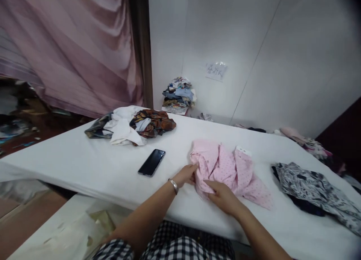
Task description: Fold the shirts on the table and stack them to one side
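Note:
A pink dotted garment (225, 166) lies bunched on the white-covered table (113, 166) in front of me. A small white patch, perhaps a label, shows at its upper right. My left hand (188, 173), with a silver bracelet at the wrist, grips the garment's left edge, fingers closed on the cloth. On the near edge, my right hand (221, 194) pinches the fabric between thumb and fingers. Some of its fingertips are hidden under or behind the cloth.
Left of the garment lies a black phone (152, 162). Behind it is a heap of white and brown plaid clothes (124, 126). Grey-and-black patterned clothing (310, 185) lies at the right. A stack of folded clothes (180, 92) stands by the wall, beyond the table.

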`<state>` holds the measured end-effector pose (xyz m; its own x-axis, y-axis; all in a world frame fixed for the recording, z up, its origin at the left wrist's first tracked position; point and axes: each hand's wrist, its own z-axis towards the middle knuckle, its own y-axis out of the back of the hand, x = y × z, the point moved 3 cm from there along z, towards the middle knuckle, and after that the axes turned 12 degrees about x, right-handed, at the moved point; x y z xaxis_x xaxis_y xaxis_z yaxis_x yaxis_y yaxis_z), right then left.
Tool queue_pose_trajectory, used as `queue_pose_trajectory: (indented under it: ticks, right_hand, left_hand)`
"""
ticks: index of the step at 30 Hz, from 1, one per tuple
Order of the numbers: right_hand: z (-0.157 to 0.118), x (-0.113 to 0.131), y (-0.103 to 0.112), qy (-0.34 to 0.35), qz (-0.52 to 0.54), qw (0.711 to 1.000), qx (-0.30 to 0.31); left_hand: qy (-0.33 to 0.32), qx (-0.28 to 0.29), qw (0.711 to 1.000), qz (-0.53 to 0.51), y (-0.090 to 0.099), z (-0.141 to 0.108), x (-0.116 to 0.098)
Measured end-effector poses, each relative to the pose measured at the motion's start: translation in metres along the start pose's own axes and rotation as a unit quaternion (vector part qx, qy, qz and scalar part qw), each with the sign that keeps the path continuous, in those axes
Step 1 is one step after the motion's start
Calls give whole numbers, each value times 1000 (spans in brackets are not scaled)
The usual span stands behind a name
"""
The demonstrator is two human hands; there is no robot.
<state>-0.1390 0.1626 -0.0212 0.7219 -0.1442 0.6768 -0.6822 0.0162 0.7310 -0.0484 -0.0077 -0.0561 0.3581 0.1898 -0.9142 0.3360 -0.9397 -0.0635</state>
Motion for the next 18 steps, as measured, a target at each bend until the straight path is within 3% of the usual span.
queue_pose_trajectory:
  ticks: [3,6,8,11,14,18]
  right_hand:
    - [-3,-2,-8,-18,3,999,46]
    - [-2,-9,-11,-23,25,999,36]
    - [1,-16,-13,-29,36,999,18]
    - [4,-27,-19,-38,46,998,-8]
    - [3,-38,-24,-44,42,998,-23]
    - [2,-51,-29,-57,31,997,-29]
  left_hand:
    - [-17,-38,999,21,1,0,-4]
    - [-28,-55,997,50,7,-2,-5]
    - [-55,-95,985,131,16,-6,-4]
    - [-101,-195,912,346,32,-14,-2]
    - [-102,-243,838,478,49,-22,7]
    - [-74,-277,806,517,69,-28,19]
